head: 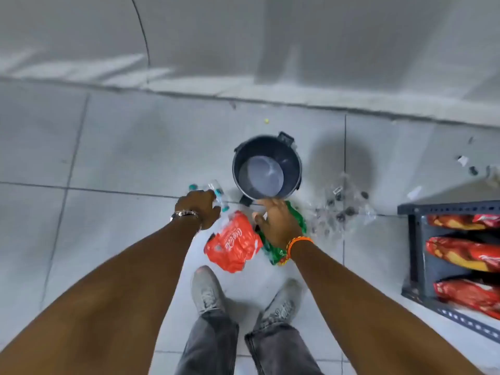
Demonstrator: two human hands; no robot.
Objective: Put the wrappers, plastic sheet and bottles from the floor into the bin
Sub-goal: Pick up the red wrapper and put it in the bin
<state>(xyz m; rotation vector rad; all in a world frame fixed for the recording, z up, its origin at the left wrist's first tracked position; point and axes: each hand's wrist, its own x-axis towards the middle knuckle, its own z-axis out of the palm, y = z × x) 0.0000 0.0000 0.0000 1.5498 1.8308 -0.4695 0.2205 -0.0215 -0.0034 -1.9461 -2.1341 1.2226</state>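
The dark round bin stands open on the tiled floor just beyond my hands. My left hand reaches to the left of it, with its fingers curled around a clear bottle that has a teal cap. Another teal cap shows beside it. My right hand lies palm down with its fingers spread on a green wrapper at the bin's base. A crumpled red wrapper lies between my hands. To the right, a clear plastic sheet with dark spots is spread on the floor.
A dark metal shelf holding red snack packs stands at the right. Small scraps lie on the floor behind it. My feet in grey shoes stand just behind the wrappers. A wall base runs along the far side.
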